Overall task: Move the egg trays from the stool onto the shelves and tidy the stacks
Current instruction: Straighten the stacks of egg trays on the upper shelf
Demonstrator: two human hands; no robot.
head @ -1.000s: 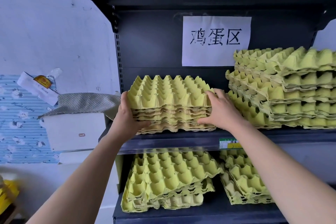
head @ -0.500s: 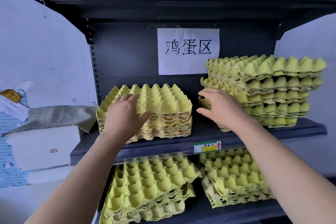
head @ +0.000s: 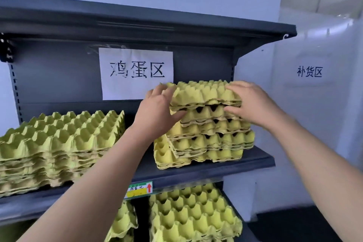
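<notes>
Two stacks of yellow-green pulp egg trays stand on the dark middle shelf point(head: 206, 171). The left stack point(head: 62, 147) sits neat and untouched. The right stack point(head: 208, 139) is taller and uneven, with its bottom trays jutting out to the left. My left hand point(head: 157, 112) presses flat against the left side of the right stack's upper trays. My right hand point(head: 249, 102) lies on the top tray's right front corner, fingers spread over its edge. Neither hand has lifted anything. The stool is out of view.
More egg tray stacks point(head: 192, 218) fill the lower shelf. A white paper sign point(head: 135, 72) hangs on the shelf's back panel, under the dark top shelf point(head: 149, 23). A price tag point(head: 139, 189) is clipped to the shelf edge. A white wall with printed characters point(head: 309, 71) stands to the right.
Both hands left the left stack and moved right onto the taller right stack. My view swung right with them, so the left stack now sits at the frame's left edge.
</notes>
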